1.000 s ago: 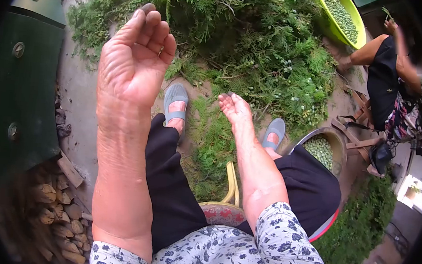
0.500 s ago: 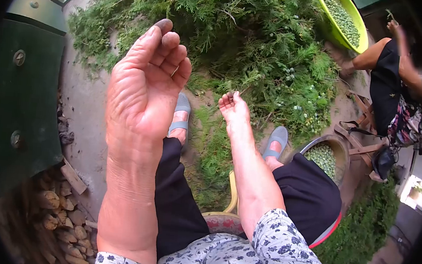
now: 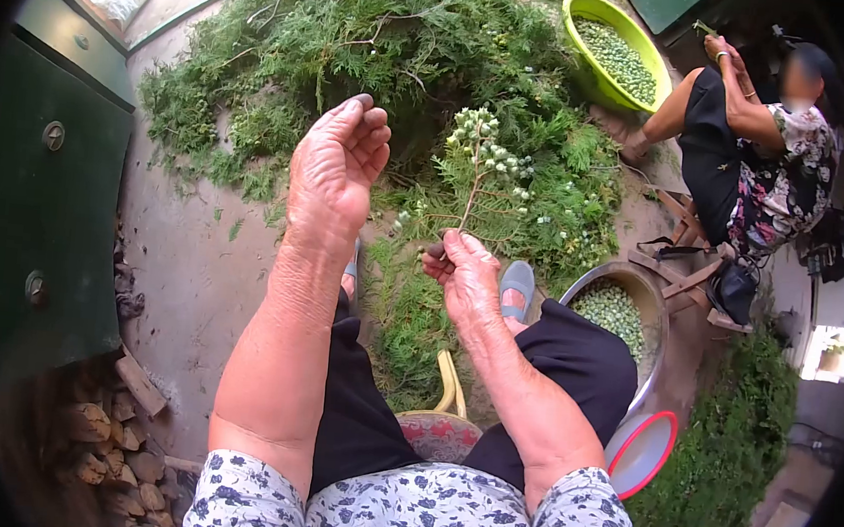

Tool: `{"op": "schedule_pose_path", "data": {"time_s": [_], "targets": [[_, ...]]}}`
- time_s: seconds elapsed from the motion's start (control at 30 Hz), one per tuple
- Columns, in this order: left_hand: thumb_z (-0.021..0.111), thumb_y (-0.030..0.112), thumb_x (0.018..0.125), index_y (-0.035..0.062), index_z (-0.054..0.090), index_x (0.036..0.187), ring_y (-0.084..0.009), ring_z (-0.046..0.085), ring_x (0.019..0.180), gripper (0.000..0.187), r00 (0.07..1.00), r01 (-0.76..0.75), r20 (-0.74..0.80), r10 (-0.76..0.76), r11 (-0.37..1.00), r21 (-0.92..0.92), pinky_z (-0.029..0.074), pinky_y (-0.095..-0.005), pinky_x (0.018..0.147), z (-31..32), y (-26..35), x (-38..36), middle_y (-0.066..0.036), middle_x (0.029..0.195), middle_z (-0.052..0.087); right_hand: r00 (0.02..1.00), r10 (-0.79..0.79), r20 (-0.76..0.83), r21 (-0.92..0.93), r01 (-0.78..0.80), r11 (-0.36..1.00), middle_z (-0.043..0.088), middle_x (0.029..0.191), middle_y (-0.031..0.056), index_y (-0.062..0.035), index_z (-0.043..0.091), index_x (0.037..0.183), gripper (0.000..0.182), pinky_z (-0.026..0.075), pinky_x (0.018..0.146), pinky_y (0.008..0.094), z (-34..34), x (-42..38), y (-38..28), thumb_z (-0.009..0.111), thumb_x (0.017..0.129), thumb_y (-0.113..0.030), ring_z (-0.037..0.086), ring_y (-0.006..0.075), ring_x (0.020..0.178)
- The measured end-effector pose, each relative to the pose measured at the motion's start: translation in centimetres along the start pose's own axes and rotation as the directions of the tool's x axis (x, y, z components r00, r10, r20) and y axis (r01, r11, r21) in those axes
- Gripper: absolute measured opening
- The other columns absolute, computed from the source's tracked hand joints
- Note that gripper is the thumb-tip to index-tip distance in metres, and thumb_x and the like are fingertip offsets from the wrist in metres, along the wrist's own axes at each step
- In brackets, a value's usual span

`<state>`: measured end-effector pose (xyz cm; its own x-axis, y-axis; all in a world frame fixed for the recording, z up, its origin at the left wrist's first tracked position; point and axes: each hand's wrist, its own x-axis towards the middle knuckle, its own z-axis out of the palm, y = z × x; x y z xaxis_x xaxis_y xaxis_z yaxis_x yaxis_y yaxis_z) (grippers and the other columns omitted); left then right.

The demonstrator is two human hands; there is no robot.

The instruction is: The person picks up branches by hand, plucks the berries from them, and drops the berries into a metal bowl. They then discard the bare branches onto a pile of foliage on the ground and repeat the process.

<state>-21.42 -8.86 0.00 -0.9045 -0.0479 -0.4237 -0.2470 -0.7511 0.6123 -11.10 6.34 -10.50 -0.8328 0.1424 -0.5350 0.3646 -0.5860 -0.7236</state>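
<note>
My right hand pinches the bottom of a thin brown stem. It belongs to an evergreen sprig bearing clusters of pale green cones and a few flat leaves, held upright over the ground. To its left, my left hand is raised with the palm partly showing. Its fingers are loosely curled and apart, with nothing visible in them. Beyond both hands spreads a large heap of cut evergreen branches. A metal basin holding small green cones stands beside my knee on the right.
A yellow-green tub of cones stands at the back right. Near it a co-worker sits holding a small sprig. A red-rimmed white container lies by my right thigh. Firewood and a dark green metal door are at left.
The cone-bearing sprig now stands plainly in view in my right hand, which has turned. My left hand has moved lower, away from the camera, its fingers more curled. The view has shifted.
</note>
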Motion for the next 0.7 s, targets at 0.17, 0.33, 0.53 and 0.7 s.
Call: {"op": "schedule_pose_path", "data": {"time_s": [0.17,0.33,0.53,0.7], "targets": [[0.06,0.019,0.086,0.0078,0.061,0.095,-0.012,0.061,0.066,0.015,0.994,-0.095,-0.038,0.1,0.987,0.128,0.047,-0.0258,0.063,1.5,-1.0,-1.7,-0.003,0.075,0.065,0.999,-0.047,0.001,0.023,0.047,0.999,0.062,0.073,0.0057,-0.0032,0.059,0.091,0.02,0.052,0.056,0.0284,1.2,0.3,-6.3,0.061,0.087,-0.022,0.061,0.0158,0.06],[0.052,0.002,0.084,0.0042,0.051,0.116,-0.0136,0.056,0.084,0.032,0.978,-0.086,-0.153,0.145,0.938,0.336,0.045,-0.0299,0.073,1.4,-1.8,-1.1,-0.006,0.105,0.059,0.993,-0.107,0.056,0.046,0.104,0.994,0.062,0.075,0.0074,-0.0017,0.058,0.093,0.02,0.053,0.058,0.0294,2.6,1.3,-10.8,0.061,0.087,-0.02,0.062,0.0174,0.062],[0.056,0.016,0.087,0.0067,0.061,0.105,-0.0123,0.054,0.09,0.021,0.972,-0.211,0.016,0.235,0.835,0.508,0.04,-0.0292,0.08,3.4,-3.1,-0.9,-0.002,0.099,0.062,0.983,-0.169,0.077,-0.046,0.173,0.984,0.061,0.068,0.0056,-0.0018,0.06,0.087,0.016,0.051,0.054,0.0274,2.9,0.7,-12.9,0.062,0.086,-0.018,0.06,0.0142,0.056],[0.06,0.021,0.087,0.0015,0.065,0.101,-0.009,0.056,0.082,0.024,0.886,-0.46,0.407,0.222,0.534,0.71,0.044,-0.025,0.075,5.0,-3.3,-1.2,-0.002,0.088,0.065,0.974,-0.198,0.114,-0.252,0.221,0.942,0.058,0.063,0.0016,-0.0029,0.063,0.084,0.014,0.046,0.05,0.0234,2.4,0.8,-13.5,0.061,0.084,-0.017,0.053,0.0094,0.052]]}}
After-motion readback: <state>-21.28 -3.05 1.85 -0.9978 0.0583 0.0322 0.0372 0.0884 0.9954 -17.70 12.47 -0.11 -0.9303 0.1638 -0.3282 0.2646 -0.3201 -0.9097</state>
